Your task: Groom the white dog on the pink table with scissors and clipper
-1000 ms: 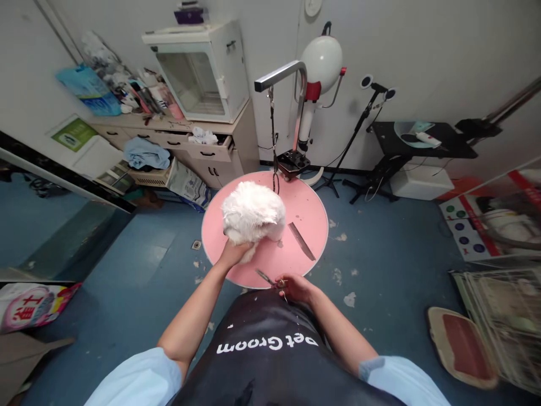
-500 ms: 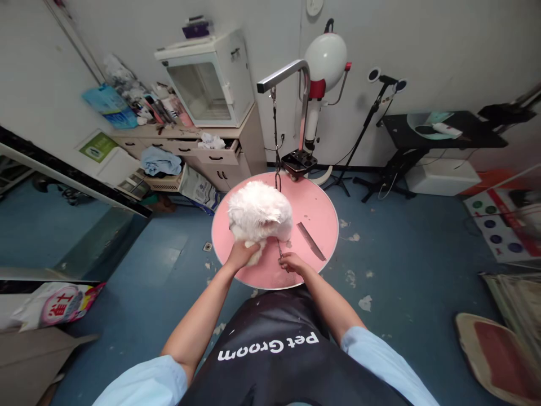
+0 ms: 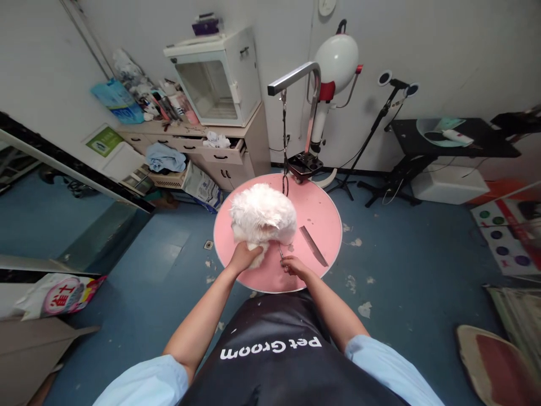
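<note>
A fluffy white dog (image 3: 262, 210) is on the round pink grooming table (image 3: 270, 279), its head hard to make out under the fur. My left hand (image 3: 244, 256) is closed around a furry part of it, a leg by its look, at the near left. In my right hand (image 3: 293, 266) is a pair of scissors (image 3: 281, 252), fingers curled at the handles, blades pointing away from me towards the dog's near side. Whether the blades touch fur I cannot tell. To the right of that hand lies a metal comb (image 3: 314, 246) on the tabletop.
Behind the dog, a metal grooming arm (image 3: 296, 78) with a hanging loop rises from the table's far edge. A white-and-red dryer (image 3: 337, 59) stands behind it. At the back left is a cabinet (image 3: 249, 152) with a glass-doored box (image 3: 211, 84). Fur tufts (image 3: 364, 309) litter the floor.
The whole view has shifted slightly, moving the room rightward in the picture. My right hand and the scissors sit a little lower relative to the dog. The left hand keeps its hold.
</note>
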Demonstrator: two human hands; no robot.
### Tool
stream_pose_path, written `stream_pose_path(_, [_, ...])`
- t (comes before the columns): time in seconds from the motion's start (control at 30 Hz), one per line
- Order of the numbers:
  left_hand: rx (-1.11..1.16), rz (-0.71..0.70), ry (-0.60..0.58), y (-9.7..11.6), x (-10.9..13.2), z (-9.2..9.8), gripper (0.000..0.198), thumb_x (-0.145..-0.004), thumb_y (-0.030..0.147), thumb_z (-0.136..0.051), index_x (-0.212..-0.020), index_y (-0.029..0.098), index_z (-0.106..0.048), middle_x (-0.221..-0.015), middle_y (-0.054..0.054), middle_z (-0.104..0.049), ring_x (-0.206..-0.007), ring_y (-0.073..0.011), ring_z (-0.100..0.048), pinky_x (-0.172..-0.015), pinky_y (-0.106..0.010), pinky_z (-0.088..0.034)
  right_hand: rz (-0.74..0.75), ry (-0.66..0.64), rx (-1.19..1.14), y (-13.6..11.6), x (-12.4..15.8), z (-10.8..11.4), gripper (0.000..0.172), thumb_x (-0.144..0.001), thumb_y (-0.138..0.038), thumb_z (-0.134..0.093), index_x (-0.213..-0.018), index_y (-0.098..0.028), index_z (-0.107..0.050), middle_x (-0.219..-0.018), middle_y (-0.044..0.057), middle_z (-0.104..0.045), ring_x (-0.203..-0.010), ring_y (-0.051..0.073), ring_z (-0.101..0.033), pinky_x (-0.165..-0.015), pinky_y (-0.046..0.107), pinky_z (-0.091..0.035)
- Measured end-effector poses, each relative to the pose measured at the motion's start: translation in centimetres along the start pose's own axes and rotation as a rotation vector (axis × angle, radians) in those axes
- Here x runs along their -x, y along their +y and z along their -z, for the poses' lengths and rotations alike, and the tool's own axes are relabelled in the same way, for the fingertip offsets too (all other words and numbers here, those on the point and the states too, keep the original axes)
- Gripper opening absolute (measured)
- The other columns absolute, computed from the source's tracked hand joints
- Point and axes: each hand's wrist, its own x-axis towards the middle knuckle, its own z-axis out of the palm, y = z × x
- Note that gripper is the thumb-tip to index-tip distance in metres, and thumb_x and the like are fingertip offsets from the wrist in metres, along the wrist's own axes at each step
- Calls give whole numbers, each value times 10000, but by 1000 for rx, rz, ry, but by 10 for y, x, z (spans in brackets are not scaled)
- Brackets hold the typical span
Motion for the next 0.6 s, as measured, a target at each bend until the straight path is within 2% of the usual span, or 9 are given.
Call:
stream_pose_path(0.13, [-23,-4,14,0,-2,0,353,-740,336,-637,-1002,112,-713,-860,-89,-746,-913,-303,-681,-790,-359,-548,0,-28,43,-3,1,5,130,-658,-171,-676,-703,-177,-554,-539,-31,-523,-471,84,-450,-418,192,-299])
stream_pose_path(0.23, [-12,-18,14,0,-3,0,361,-736,326,-642,-1018,112,-711,-852,-91,-745,-946,-314,-675,-802,-361,-550,2,-30,62,-5,2,7,113,-689,-202,-654,-687,-184,-543,-524,-31,-506,-455,83,-426,-405,198,-281])
stream_pose_path(0.4, [32,-19,23,-2,-3,0,383,-744,315,-643,-1056,100,-702,-900,-108,-749,-997,-319,-665,-844,-372,-548,28,-28,89,-5,3,7,119,-668,-157,-652,-674,-182,-536,-536,-29,-507,-468,81,-421,-412,201,-285])
stream_pose_path(0.6, [45,-2,16,-1,-3,-2,394,-751,347,-642,-1057,106,-699,-973,-108,-751,-1016,-303,-667,-847,-356,-553,34,-22,147,-8,3,11,117,-719,-203,-641,-676,-187,-533,-544,-20,-503,-469,86,-417,-408,210,-300])
